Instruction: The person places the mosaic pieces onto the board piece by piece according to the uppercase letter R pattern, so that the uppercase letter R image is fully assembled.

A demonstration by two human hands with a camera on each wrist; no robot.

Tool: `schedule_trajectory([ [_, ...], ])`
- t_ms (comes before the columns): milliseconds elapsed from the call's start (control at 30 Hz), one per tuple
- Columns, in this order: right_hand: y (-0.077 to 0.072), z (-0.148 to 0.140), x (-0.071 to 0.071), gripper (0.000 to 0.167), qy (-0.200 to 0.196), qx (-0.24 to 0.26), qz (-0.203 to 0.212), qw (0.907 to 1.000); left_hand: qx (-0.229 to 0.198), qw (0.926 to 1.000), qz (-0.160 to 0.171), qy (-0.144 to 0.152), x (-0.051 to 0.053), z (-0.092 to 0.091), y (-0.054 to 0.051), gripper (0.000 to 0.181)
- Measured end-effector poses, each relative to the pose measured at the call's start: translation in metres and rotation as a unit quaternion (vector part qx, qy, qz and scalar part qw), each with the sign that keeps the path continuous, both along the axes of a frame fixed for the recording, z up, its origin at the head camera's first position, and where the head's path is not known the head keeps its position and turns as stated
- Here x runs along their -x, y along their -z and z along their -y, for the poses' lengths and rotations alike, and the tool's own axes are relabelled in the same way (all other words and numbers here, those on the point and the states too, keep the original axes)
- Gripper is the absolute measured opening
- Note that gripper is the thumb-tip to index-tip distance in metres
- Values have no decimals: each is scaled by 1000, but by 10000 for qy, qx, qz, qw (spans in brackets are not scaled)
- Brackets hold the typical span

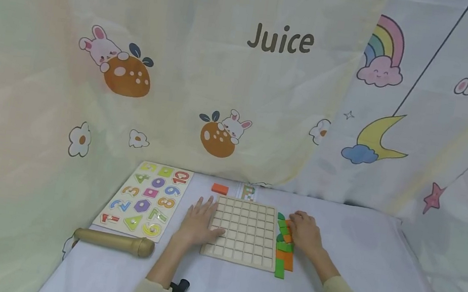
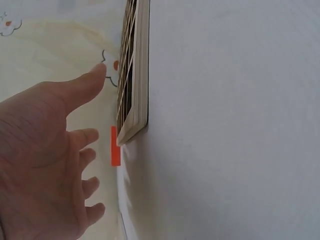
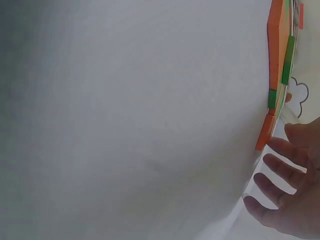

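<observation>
A wooden grid board (image 1: 244, 232) lies on the white table. My left hand (image 1: 197, 223) rests at its left side, fingers spread, with the thumb reaching over the board's edge. The left wrist view shows this hand (image 2: 42, 155) with nothing in its grasp. Along the board's right side runs a cluster of flat green pieces (image 1: 280, 268) and orange pieces (image 1: 288, 262). My right hand (image 1: 306, 232) is at the far end of that cluster, fingertips beside an orange piece (image 3: 266, 132). Whether they touch it I cannot tell. This hand's fingers look loosely bent and hold nothing.
Left of the board lies a number and shape puzzle board (image 1: 143, 201), with a gold microphone-shaped stick (image 1: 113, 241) in front. A red-orange block (image 1: 220, 189) and a small pattern card (image 1: 248, 192) sit behind the grid board. Printed curtains (image 1: 183, 59) hang behind the table.
</observation>
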State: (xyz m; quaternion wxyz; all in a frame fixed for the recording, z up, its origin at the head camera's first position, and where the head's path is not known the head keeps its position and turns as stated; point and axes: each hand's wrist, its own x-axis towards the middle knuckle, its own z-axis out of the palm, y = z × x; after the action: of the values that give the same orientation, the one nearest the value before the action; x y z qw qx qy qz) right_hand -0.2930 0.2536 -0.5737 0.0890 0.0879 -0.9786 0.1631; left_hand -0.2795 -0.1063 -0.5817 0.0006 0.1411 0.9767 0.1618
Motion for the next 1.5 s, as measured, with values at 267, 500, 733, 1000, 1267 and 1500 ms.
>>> schedule_trajectory([
  [267,2,-4,10,21,357,435,343,9978,-50,9972,703,267,-9,-2,-8,112],
  [500,-5,-6,17,12,448,970,678,9920,-90,9955,874,361,-11,-1,-13,131],
  [733,-7,-7,20,25,381,1216,681,9895,52,9948,908,466,-10,-1,-15,139],
  [1000,-9,-6,24,35,470,1509,892,9834,18,9940,976,494,-8,1,-13,143],
  [1267,-16,-8,26,39,441,1632,1114,9793,-77,9951,887,440,-4,3,-5,146],
  [1500,-29,-11,24,32,343,1801,552,9815,142,9945,948,432,-10,0,-18,142],
])
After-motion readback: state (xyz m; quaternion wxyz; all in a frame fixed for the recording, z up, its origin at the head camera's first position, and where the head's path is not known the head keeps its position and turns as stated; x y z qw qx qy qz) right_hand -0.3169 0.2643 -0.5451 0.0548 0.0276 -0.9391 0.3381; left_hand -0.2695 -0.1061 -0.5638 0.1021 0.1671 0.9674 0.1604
